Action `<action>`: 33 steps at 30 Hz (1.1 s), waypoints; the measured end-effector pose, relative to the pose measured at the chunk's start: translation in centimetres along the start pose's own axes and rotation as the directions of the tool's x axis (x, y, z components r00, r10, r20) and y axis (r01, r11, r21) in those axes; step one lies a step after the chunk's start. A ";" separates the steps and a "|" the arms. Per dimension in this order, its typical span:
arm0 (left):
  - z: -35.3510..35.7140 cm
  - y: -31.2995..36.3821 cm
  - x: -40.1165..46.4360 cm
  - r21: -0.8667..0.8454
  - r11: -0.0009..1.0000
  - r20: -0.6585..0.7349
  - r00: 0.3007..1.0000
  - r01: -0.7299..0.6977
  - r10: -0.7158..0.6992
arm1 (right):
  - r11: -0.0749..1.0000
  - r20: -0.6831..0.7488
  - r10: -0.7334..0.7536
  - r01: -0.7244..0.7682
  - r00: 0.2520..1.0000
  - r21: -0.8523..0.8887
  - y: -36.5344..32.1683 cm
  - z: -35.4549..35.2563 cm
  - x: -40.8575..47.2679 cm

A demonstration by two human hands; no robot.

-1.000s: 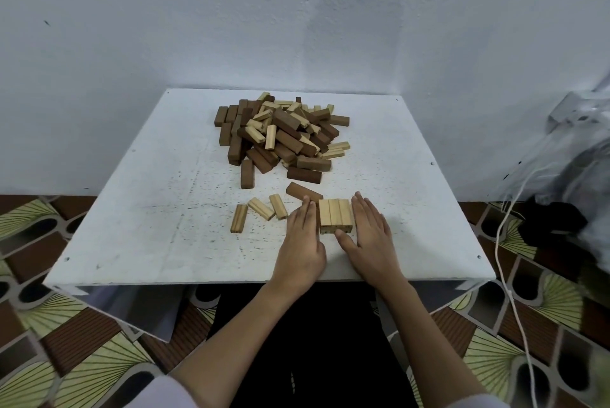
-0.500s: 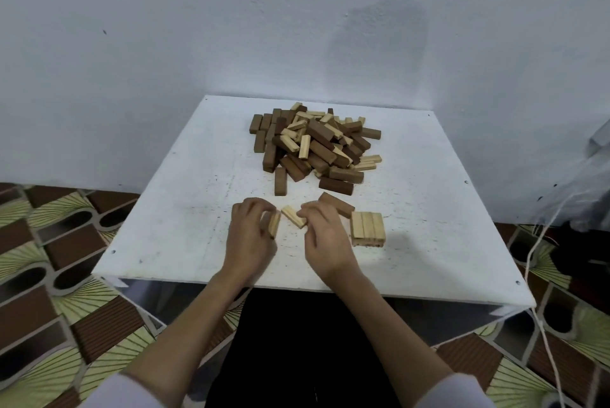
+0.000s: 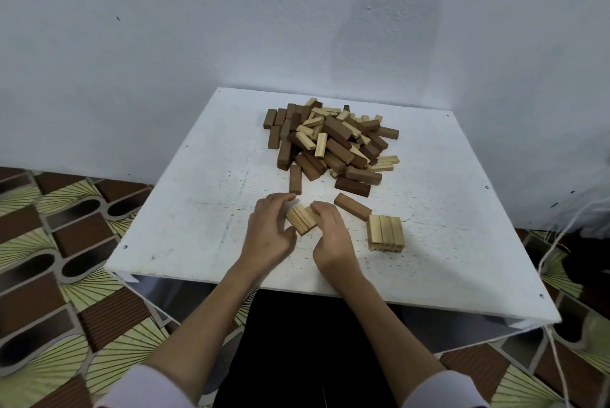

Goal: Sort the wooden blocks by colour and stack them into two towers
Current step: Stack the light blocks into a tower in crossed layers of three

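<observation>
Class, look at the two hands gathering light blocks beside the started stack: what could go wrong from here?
1. The light blocks pressed between the left hand and right hand sit skewed, so they may spread apart when lifted.
2. The lone dark block lies close beside the started stack; a passing hand could knock either.

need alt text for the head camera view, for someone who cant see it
Two hands, left hand and right hand, press a few light blocks together on a white table. To the right sits a finished row of light blocks; behind lies a mixed pile of dark and light blocks.
</observation>
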State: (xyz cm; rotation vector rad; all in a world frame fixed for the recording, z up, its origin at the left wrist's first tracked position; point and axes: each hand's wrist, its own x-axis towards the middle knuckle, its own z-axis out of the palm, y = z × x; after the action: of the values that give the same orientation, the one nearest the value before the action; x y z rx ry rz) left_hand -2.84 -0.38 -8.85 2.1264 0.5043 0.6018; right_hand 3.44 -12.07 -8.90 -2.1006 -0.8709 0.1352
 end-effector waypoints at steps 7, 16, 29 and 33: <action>0.0 -0.1 -0.4 0.017 1.000 0.024 1.000 -0.010 0.010 | 0.997 -0.042 0.054 -0.056 0.998 -0.052 -0.1 0.0 0.1; 0.0 -0.4 -0.3 0.092 0.993 0.079 0.995 -0.067 0.060 | 0.990 0.000 0.099 -0.099 0.995 -0.103 0.0 -0.3 0.3; -0.2 -0.3 -0.3 0.140 0.985 0.185 0.980 -0.096 0.070 | 0.960 -0.060 0.263 -0.255 0.963 0.117 0.2 -0.4 0.3; -0.1 -0.4 -0.3 0.143 0.985 0.174 0.982 -0.099 0.074 | 0.953 -0.050 0.290 -0.284 0.956 0.108 0.5 -0.1 0.6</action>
State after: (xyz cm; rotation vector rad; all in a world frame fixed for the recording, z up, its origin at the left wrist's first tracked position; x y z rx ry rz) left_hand -3.15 -0.25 -9.19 2.3290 0.3748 0.4385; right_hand 4.20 -12.00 -9.12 -2.1139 -0.5045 0.2558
